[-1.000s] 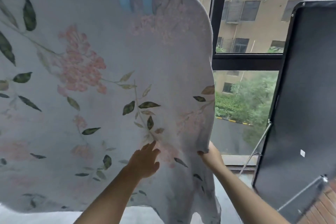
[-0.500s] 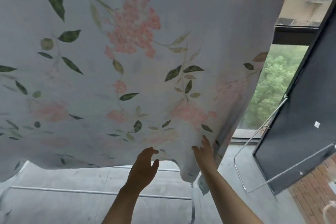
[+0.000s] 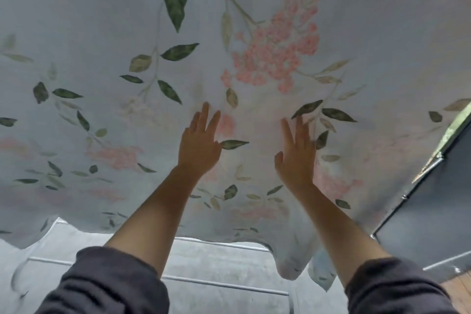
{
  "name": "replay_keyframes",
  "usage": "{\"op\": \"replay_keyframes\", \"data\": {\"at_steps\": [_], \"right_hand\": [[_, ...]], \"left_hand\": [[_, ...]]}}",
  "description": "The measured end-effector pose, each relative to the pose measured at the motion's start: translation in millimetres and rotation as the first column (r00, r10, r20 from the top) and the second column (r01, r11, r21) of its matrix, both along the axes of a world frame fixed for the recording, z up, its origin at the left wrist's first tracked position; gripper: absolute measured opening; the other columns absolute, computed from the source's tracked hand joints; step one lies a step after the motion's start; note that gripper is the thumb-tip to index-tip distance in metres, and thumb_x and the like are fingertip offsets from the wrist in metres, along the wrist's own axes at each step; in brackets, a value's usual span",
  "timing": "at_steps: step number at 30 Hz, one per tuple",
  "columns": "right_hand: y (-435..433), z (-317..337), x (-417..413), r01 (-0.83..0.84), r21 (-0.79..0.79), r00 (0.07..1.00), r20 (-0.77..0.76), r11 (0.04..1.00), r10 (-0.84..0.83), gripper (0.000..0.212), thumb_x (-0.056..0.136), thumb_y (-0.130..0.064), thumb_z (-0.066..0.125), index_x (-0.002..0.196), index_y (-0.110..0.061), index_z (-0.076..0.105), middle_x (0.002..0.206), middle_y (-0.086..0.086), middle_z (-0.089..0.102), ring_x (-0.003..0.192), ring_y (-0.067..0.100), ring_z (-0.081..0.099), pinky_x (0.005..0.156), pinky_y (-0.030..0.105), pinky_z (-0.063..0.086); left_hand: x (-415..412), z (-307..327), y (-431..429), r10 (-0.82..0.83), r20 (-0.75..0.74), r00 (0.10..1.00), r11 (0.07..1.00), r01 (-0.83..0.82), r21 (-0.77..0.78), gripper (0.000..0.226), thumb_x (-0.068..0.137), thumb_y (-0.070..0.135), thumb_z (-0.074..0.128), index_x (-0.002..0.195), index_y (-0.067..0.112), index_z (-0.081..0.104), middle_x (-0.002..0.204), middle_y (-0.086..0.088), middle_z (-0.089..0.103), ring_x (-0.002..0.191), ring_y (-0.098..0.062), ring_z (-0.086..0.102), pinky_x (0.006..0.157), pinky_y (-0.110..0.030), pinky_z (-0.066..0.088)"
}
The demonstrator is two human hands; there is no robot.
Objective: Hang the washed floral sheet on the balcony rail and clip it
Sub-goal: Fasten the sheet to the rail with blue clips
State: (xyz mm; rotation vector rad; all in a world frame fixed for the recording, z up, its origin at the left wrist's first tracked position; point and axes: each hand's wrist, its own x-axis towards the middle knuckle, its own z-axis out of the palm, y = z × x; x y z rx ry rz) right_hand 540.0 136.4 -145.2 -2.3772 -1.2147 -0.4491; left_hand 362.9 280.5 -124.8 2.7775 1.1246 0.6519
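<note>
Head view: the pale blue cotton sheet printed with pink flower clusters and green leaves (image 3: 254, 58) hangs in front of the person and fills most of the frame. Its scalloped lower hem ends above the grey floor (image 3: 216, 262). The rail and any clips lie above the frame and cannot be checked. The left hand (image 3: 200, 144) and the right hand (image 3: 297, 153) lie near each other, low on the cloth. Both are spread, with fingers straight and flat against the fabric, and grip nothing. The dark rolled-up sleeves (image 3: 102, 283) stop at the forearms. Thin silver metal rods (image 3: 229, 285) lie on the floor under the hem, and a dark flat panel with a metal edge (image 3: 433, 211) stands at the right, just beside the sheet's side edge. Assessment: the step in hand appears to be smoothing the hung cloth. It is best done with flat palms stroking outward and downward from the centre under light pressure, so that creases leave without dragging the sheet off its support. The hem should be kept off the floor and the rods, and the side edge away from the panel. Markings: no brand, label or legible writing is visible on the sheet or on anything near it.
</note>
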Motion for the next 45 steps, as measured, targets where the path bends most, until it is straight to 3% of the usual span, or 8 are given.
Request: {"op": "replay_keyframes", "data": {"at_steps": [4, 15, 22, 29, 32, 36, 40, 45], "right_hand": [[13.1, -79.3, 1.3, -0.330, -0.552, 0.820, -0.570, 0.766, -0.058, 0.063, 0.091, -0.024, 0.048, 0.148, -0.023, 0.023, 0.152, 0.007, 0.030, 0.135, 0.024, 0.037, 0.105, 0.037, 0.039], [67.4, -184.8, -122.5, -0.489, -0.541, 0.580, -0.788, 0.685, -0.207, 0.059, 0.089, -0.018, 0.052, 0.145, -0.015, 0.031, 0.148, 0.011, 0.038, 0.132, 0.023, 0.040, 0.101, 0.024, 0.032], [125.6, -274.3, -216.3, -0.156, -0.419, -0.019, -0.904, 0.895, -0.427, 0.035, 0.089, -0.016, 0.055, 0.123, -0.021, 0.048, 0.092, 0.003, 0.057, 0.081, 0.014, 0.054, 0.064, 0.024, 0.044], [173.3, -410.5, -268.0, 0.429, -0.358, -0.605, -0.796, 0.829, -0.031, 0.007, 0.093, -0.010, 0.052, 0.098, -0.007, 0.057, 0.103, 0.015, 0.059, 0.090, 0.030, 0.056, 0.068, 0.040, 0.046], [192.8, -499.7, -267.9, 0.568, -0.303, -0.619, -0.770, 0.765, 0.155, 0.005, 0.088, -0.015, 0.061, 0.091, -0.012, 0.058, 0.132, 0.019, 0.045, 0.112, 0.031, 0.045, 0.073, 0.045, 0.044], [205.3, -619.7, -257.9, 0.703, -0.143, -0.532, -0.756, 0.697, 0.382, 0.074, 0.066, -0.036, 0.080, 0.131, -0.026, 0.047, 0.148, 0.004, 0.031, 0.135, 0.024, 0.031, 0.097, 0.051, 0.037], [219.7, -698.7, -245.1, 0.709, 0.188, -0.461, -0.606, 0.679, 0.649, 0.100, 0.050, -0.048, 0.088, 0.137, -0.025, 0.045, 0.134, -0.002, 0.056, 0.132, 0.018, 0.042, 0.097, 0.052, 0.042], [244.8, -721.0, -240.1, 0.606, 0.512, -0.463, -0.395, 0.609, 0.793, 0.059, 0.067, -0.031, 0.081, 0.122, -0.021, 0.062, 0.135, 0.001, 0.056, 0.128, 0.021, 0.049, 0.111, 0.055, 0.024]], "left_hand": [[-18.1, -76.4, 18.0, -0.036, -0.446, 0.894, 0.866, -0.195, -0.461, 0.057, 0.093, 0.032, 0.043, 0.145, 0.022, 0.022, 0.155, -0.005, 0.014, 0.135, -0.028, 0.032, 0.105, -0.042, 0.035], [-154.0, -215.6, 52.8, -0.039, -0.437, 0.899, 0.583, -0.335, -0.741, 0.040, 0.092, 0.028, 0.047, 0.129, 0.013, 0.048, 0.136, -0.009, 0.049, 0.126, -0.022, 0.044, 0.100, -0.026, 0.035], [-233.6, -307.4, 124.5, 0.130, -0.382, 0.915, 0.323, -0.403, -0.856, 0.006, 0.090, 0.020, 0.050, 0.085, 0.020, 0.053, 0.115, -0.010, 0.063, 0.111, -0.025, 0.056, 0.084, -0.024, 0.041], [-275.5, -415.8, 162.4, 0.661, -0.238, 0.711, -0.311, -0.030, -0.950, 0.021, 0.084, 0.028, 0.061, 0.094, 0.012, 0.053, 0.105, -0.010, 0.057, 0.094, -0.023, 0.054, 0.079, -0.037, 0.042], [-279.1, -508.9, 182.4, 0.826, -0.214, 0.521, -0.356, 0.188, -0.916, 0.030, 0.092, 0.023, 0.057, 0.117, 0.011, 0.046, 0.124, -0.012, 0.047, 0.116, -0.029, 0.047, 0.088, -0.045, 0.039], [-263.1, -635.3, 202.2, 0.917, -0.075, 0.391, -0.266, 0.460, -0.847, 0.060, 0.092, 0.034, 0.053, 0.144, 0.019, 0.029, 0.151, -0.011, 0.026, 0.138, -0.027, 0.028, 0.098, -0.047, 0.036], [-244.7, -710.8, 216.8, 0.901, 0.231, 0.367, -0.140, 0.750, -0.646, 0.080, 0.073, 0.051, 0.067, 0.140, 0.019, 0.040, 0.142, -0.005, 0.044, 0.131, -0.020, 0.042, 0.101, -0.047, 0.036], [-227.2, -737.0, 226.8, 0.856, 0.452, 0.251, -0.020, 0.889, -0.458, 0.055, 0.085, 0.032, 0.058, 0.130, 0.004, 0.048, 0.112, -0.006, 0.067, 0.111, -0.020, 0.061, 0.101, -0.045, 0.039]]}}
